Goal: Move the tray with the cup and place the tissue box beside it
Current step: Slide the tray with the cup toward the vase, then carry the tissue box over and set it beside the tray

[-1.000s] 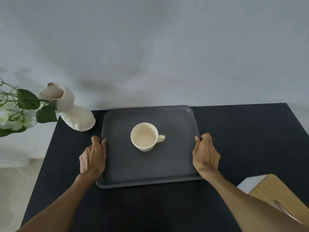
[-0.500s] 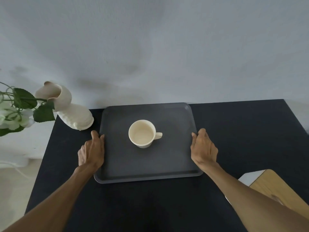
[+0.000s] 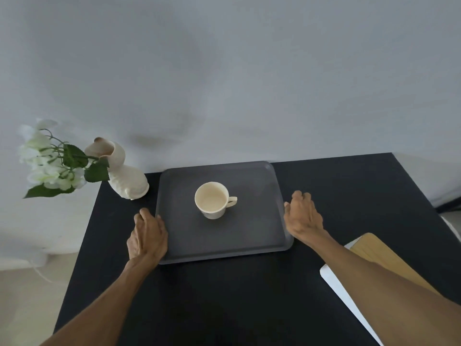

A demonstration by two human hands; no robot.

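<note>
your right hand (image 3: 303,217) came off the tray (image 3: 249,236), fingers loose and spread, left hand (image 3: 147,237) still gripped its edge, cup (image 3: 212,199) upright on it

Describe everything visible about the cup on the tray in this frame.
The cup is cream-coloured, looks ceramic or plastic, and has a single loop handle pointing toward the person's right. It stands upright and appears empty. It sits slightly left of the middle of the dark grey tray. Only the tray touches it; the left hand and right hand are at the tray's side edges, away from the cup.
</note>
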